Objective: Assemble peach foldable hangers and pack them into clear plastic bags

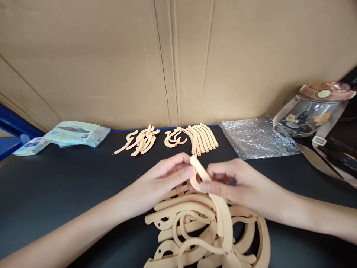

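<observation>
Both hands hold a peach-coloured curved plastic piece (227,223) above the middle of the black table. My left hand (174,173) pinches its upper end, near a hook-like curl. Thumb and fingers of my right hand (228,180) close on it just beside the curl. Beneath the hands lies a heap of similar curved pieces (192,223), some with small holes and S-shaped bends. The far end of the held piece hangs over this heap, and whether it touches cannot be made out.
Along the back lie a loose group of thin pieces (143,140), small hooks (174,137) and a row of curved arms (202,138). Tissue packs (78,133) are at left. Clear plastic wrap (259,137) and a strapped bottle (315,111) stand right, before a cardboard wall (111,63).
</observation>
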`<action>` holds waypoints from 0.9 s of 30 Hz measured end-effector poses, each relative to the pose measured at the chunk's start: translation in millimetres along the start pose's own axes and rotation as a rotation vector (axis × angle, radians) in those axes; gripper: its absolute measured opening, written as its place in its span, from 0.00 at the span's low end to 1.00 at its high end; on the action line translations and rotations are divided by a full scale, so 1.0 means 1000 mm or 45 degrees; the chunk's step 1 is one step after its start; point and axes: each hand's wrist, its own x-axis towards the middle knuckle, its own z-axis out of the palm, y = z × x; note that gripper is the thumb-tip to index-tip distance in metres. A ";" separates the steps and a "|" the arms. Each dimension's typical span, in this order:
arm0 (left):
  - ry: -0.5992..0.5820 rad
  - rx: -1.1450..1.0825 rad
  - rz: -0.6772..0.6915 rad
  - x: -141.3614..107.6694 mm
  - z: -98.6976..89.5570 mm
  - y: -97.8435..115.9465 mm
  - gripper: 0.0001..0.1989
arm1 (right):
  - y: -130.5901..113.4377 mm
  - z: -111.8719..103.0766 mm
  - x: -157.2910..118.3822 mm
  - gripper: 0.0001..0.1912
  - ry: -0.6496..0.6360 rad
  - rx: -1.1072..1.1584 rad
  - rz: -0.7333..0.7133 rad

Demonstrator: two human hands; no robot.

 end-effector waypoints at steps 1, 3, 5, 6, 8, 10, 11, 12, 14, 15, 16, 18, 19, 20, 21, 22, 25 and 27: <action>0.055 0.023 0.043 0.002 0.001 0.002 0.11 | -0.002 -0.003 0.003 0.19 0.027 0.047 -0.006; 0.167 0.109 0.098 0.007 0.002 0.009 0.11 | -0.007 -0.011 0.009 0.18 0.081 0.089 -0.040; 0.325 0.190 0.154 0.011 0.000 0.017 0.13 | -0.014 -0.020 0.014 0.17 0.143 0.064 -0.103; 0.414 0.229 0.193 0.013 -0.002 0.021 0.14 | -0.018 -0.025 0.017 0.15 0.179 0.010 -0.138; 0.566 0.313 0.272 0.017 -0.004 0.031 0.15 | -0.026 -0.033 0.022 0.10 0.304 -0.247 -0.220; 0.650 0.405 0.295 0.022 -0.006 0.041 0.16 | -0.032 -0.039 0.029 0.06 0.515 -0.661 -0.307; 0.671 0.445 0.291 0.024 -0.007 0.046 0.16 | -0.034 -0.041 0.034 0.06 0.629 -0.872 -0.344; 0.684 0.477 0.288 0.027 -0.007 0.049 0.17 | -0.035 -0.043 0.038 0.08 0.733 -1.051 -0.373; 0.693 0.534 0.304 0.032 -0.010 0.052 0.17 | -0.035 -0.045 0.049 0.11 0.850 -1.279 -0.412; 0.698 0.567 0.335 0.034 -0.011 0.051 0.17 | -0.033 -0.047 0.054 0.12 0.852 -1.337 -0.428; 0.708 0.604 0.371 0.037 -0.013 0.049 0.16 | -0.032 -0.047 0.060 0.12 0.828 -1.364 -0.442; 0.740 0.684 0.423 0.043 -0.017 0.042 0.16 | -0.028 -0.048 0.071 0.14 0.737 -1.307 -0.447; 0.764 0.720 0.435 0.045 -0.018 0.038 0.16 | -0.026 -0.049 0.076 0.15 0.674 -1.219 -0.429; 0.790 0.762 0.444 0.048 -0.020 0.033 0.16 | -0.025 -0.050 0.081 0.17 0.613 -1.086 -0.396; 0.815 0.814 0.450 0.050 -0.021 0.029 0.16 | -0.024 -0.052 0.086 0.19 0.558 -0.912 -0.344; 0.835 0.868 0.462 0.052 -0.022 0.026 0.16 | -0.022 -0.055 0.091 0.20 0.524 -0.711 -0.280; 0.862 0.933 0.437 0.056 -0.033 0.019 0.15 | -0.018 -0.072 0.103 0.20 0.573 -0.150 -0.083; 0.871 0.849 0.300 0.058 -0.049 0.018 0.16 | -0.014 -0.086 0.108 0.19 0.619 -0.022 -0.119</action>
